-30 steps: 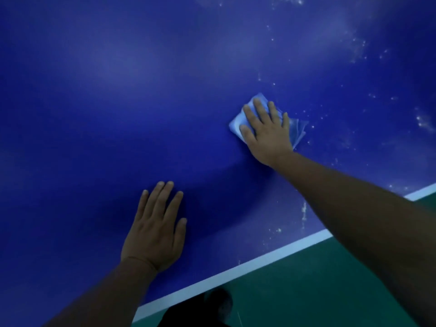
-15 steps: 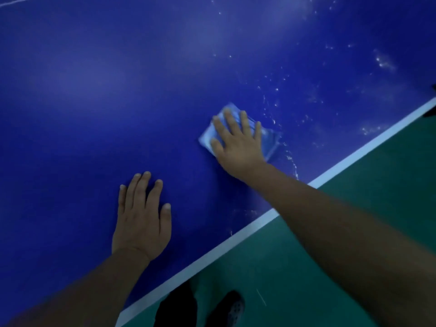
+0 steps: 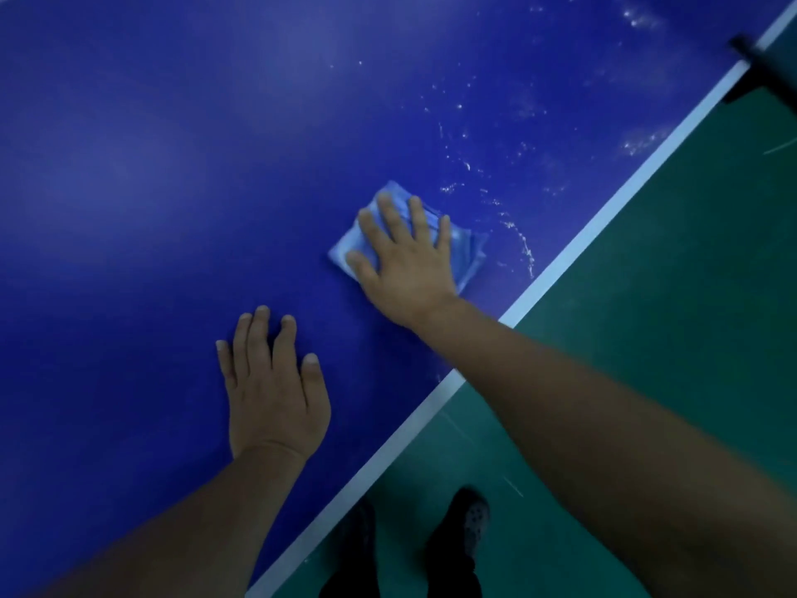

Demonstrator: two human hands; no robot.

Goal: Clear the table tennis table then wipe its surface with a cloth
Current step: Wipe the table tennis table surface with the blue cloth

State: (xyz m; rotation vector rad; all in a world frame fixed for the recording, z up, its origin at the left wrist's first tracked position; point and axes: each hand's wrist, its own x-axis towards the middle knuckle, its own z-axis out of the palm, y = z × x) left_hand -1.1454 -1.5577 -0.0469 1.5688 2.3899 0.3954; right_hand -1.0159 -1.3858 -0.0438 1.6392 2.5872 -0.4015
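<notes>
1. Folded blue cloth (image 3: pixel 468 252) flat on blue table (image 3: pixel 172 166), near white edge line (image 3: pixel 604 209) on right.
2. Right hand (image 3: pixel 405 261) on top of cloth, fingers spread straight, pressing down.
3. Left hand (image 3: pixel 271 390) nearer and left of cloth, apart from it, flat on table, fingers straight.
4. White specks (image 3: pixel 517 235) just right of and beyond cloth.
5. Green floor (image 3: pixel 647 338), dark shoes (image 3: pixel 465 528) below edge.

No writing, label, brand, number or sign could be read anywhere in the view. The blue desk (image 3: pixel 215 166) bore only a plain white border line (image 3: pixel 604 213) along its edge and scattered pale specks, none forming letters or figures. The folded blue cloth (image 3: pixel 468 252) showed no tag or print. The green floor (image 3: pixel 647 338) carried no markings that could be read.
</notes>
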